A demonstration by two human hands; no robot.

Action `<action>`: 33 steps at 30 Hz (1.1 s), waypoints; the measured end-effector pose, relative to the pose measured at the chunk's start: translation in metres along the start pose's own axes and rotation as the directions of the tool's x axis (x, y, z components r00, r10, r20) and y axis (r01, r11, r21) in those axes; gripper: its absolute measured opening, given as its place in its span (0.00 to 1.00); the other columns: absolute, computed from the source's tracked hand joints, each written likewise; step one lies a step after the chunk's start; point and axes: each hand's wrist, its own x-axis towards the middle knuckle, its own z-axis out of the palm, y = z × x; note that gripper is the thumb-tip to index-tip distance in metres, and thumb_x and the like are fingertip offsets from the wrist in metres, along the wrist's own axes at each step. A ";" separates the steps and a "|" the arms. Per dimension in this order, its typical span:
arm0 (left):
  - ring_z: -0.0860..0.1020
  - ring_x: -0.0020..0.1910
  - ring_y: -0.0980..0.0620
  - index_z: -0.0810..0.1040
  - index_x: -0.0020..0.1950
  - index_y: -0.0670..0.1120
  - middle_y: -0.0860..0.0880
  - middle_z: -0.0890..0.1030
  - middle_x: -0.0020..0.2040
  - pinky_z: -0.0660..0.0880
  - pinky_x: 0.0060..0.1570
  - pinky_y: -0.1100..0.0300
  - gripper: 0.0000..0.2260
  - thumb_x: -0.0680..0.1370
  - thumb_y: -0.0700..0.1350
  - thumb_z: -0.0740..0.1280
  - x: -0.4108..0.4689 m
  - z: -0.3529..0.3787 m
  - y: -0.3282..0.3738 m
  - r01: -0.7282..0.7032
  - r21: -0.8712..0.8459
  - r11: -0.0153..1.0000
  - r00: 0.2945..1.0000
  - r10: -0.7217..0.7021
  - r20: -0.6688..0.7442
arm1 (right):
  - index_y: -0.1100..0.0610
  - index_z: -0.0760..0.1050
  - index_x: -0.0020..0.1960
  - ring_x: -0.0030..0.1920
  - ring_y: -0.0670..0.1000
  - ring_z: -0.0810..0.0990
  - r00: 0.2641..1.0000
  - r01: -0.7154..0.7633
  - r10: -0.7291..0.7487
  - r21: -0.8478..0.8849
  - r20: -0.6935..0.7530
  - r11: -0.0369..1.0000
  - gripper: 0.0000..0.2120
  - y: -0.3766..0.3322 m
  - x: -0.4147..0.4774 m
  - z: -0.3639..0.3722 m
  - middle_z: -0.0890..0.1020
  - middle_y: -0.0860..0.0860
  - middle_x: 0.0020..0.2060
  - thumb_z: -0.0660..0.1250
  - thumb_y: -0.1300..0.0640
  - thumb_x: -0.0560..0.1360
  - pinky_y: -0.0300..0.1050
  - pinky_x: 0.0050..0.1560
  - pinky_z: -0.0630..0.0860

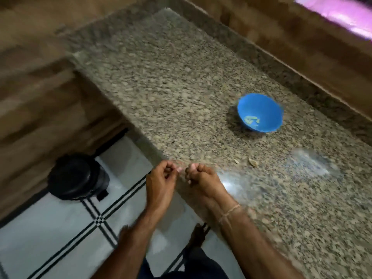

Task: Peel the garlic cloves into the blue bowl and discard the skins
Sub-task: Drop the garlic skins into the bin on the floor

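Note:
The blue bowl (267,105) stands on the granite counter (171,87) to the far right, with a few pale peeled garlic cloves (251,120) in its bottom. Both my hands hover at the counter's near edge, close together. My left hand (162,180) has its fingers curled and seems to pinch a small pale scrap, likely garlic skin (179,169), at its fingertips. My right hand (200,177) is curled into a fist; nothing shows inside it. Two scraps of garlic skin (253,162) lie on the counter to the right of my hands. The whole view is motion-blurred.
A black round bin (77,176) stands on the white tiled floor (50,238) to the left, below the counter edge. A wooden wall runs behind and beside the counter. My foot shows on the floor under my arms.

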 end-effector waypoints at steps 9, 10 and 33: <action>0.80 0.39 0.64 0.79 0.41 0.50 0.57 0.82 0.36 0.73 0.40 0.68 0.07 0.77 0.45 0.75 0.016 -0.232 -0.154 0.196 -0.113 0.974 0.908 -0.224 -0.354 | 0.60 0.73 0.38 0.29 0.49 0.74 0.959 -0.213 0.236 -0.148 0.159 0.966 0.17 0.130 0.034 0.253 0.74 0.55 0.31 0.57 0.71 0.84 0.39 0.31 0.74; 0.80 0.39 0.63 0.80 0.42 0.51 0.57 0.82 0.36 0.73 0.40 0.68 0.07 0.77 0.45 0.76 0.014 -0.256 -0.169 0.214 -0.114 0.970 0.888 -0.242 -0.390 | 0.59 0.71 0.39 0.29 0.48 0.73 0.951 -0.230 0.258 -0.169 0.170 0.958 0.17 0.147 0.036 0.279 0.73 0.55 0.32 0.57 0.71 0.84 0.38 0.30 0.74; 0.84 0.44 0.45 0.83 0.41 0.50 0.49 0.86 0.40 0.82 0.52 0.41 0.09 0.73 0.55 0.75 0.171 -0.355 -0.488 0.685 -0.486 0.543 0.522 -0.831 -0.193 | 0.67 0.77 0.58 0.40 0.51 0.80 0.775 -0.630 0.621 -0.209 -0.114 0.748 0.06 0.405 0.291 0.438 0.81 0.58 0.42 0.65 0.65 0.83 0.46 0.44 0.80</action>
